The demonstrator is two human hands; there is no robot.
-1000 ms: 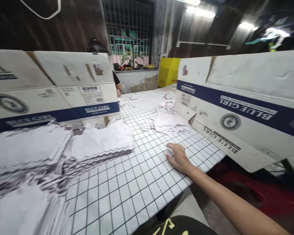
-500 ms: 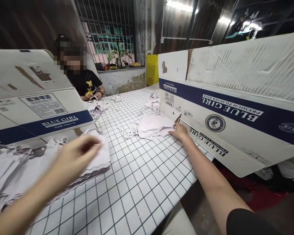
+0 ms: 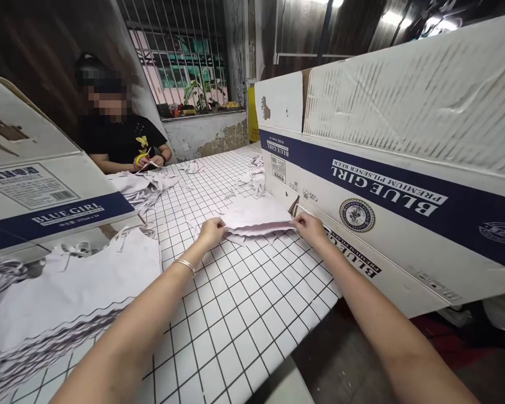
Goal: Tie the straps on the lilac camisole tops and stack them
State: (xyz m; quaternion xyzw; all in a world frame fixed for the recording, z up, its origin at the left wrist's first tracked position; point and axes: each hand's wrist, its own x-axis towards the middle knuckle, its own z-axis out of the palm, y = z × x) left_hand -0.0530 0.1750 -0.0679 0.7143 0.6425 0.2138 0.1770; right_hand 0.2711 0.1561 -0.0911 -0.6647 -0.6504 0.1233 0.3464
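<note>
At nine o'clock a tall stack of white cut pieces sits on the gridded table. At centre, my left hand and right hand each pinch an end of a small white fabric pile. At three o'clock, touching my right grip, stands a Blue Girl carton.

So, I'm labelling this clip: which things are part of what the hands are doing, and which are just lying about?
In hand:
- left hand and right hand, each gripping one end of the small stack of white fabric pieces

Lying about:
- big fabric pile
- Blue Girl cartons
- scraps
- co-worker's pieces
- gridded table
</note>
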